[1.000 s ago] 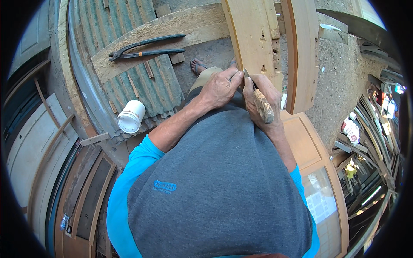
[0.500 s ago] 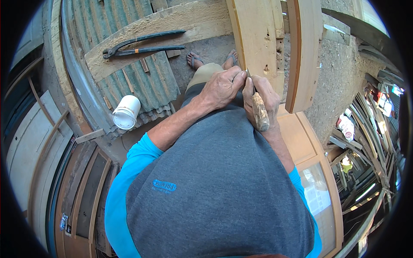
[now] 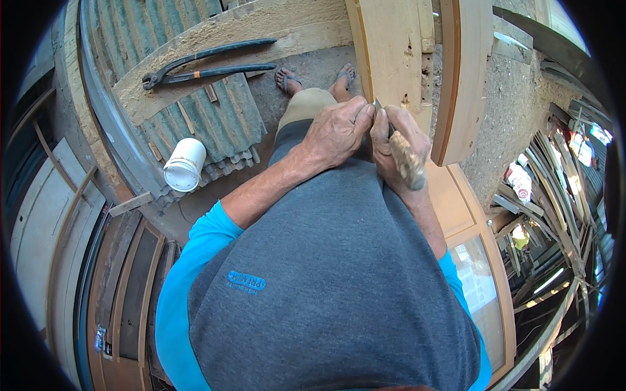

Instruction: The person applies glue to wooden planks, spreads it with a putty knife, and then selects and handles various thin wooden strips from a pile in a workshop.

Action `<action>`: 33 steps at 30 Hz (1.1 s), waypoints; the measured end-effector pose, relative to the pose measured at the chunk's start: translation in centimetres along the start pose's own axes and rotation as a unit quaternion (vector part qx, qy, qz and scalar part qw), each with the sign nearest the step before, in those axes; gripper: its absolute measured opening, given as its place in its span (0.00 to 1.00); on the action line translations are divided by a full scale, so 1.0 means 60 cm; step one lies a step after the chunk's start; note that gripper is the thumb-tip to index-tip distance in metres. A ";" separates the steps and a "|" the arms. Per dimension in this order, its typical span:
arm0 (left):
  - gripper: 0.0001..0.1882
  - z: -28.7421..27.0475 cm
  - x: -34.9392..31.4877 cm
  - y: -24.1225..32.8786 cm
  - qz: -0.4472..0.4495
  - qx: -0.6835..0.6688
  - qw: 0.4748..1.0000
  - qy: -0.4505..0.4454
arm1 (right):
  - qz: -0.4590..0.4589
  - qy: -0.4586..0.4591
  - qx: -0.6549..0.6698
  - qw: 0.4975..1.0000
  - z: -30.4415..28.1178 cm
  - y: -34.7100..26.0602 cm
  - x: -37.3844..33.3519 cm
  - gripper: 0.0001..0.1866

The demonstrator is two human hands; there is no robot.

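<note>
My right hand [image 3: 396,138] is closed round a knife with a worn, pale handle [image 3: 409,164], which sticks out toward me past the palm. Its short dark blade [image 3: 378,105] points away from me, up between my two thumbs. My left hand [image 3: 336,132] is closed in a pinch right beside the blade tip. Whatever lies between its thumb and fingers is hidden. Both hands are in front of my waist, by the near end of a pale wooden beam [image 3: 394,55] with nail holes along its right side.
Another thick board [image 3: 464,78] stands to the right, above a panelled door [image 3: 450,195]. On the left, long-handled black pincers [image 3: 208,62] lie on a dusty plank [image 3: 297,40]. A white bucket [image 3: 184,164] sits on corrugated sheeting [image 3: 225,114]. Scrap timber [image 3: 554,208] is piled far right.
The knife handle has swung to the right and tilted as my right hand turned. My left hand keeps its pinch close to the blade. The view has shifted slightly.
</note>
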State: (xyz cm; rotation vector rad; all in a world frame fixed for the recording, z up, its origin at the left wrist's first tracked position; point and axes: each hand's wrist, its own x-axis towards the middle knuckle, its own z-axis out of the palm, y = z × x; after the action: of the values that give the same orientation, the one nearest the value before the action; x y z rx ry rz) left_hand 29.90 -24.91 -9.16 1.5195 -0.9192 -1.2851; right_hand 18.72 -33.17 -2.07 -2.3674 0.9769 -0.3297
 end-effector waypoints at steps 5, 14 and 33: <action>0.18 -0.002 -0.005 0.005 -0.016 -0.005 1.000 -0.002 | 0.029 0.013 0.020 0.999 0.012 0.016 0.001 0.04; 0.20 0.000 -0.003 0.002 -0.030 -0.035 0.999 0.002 | -0.023 0.025 -0.004 0.999 0.008 0.016 -0.008 0.05; 0.16 -0.005 -0.003 -0.004 -0.004 -0.039 0.999 -0.006 | 0.122 -0.121 -0.030 0.985 -0.006 0.008 -0.007 0.14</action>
State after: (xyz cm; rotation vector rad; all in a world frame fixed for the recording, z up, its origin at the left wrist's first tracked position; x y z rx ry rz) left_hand 30.18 -24.61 -9.33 1.4570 -0.8615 -1.3214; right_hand 17.98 -33.31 -2.05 -2.2423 1.1546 0.0800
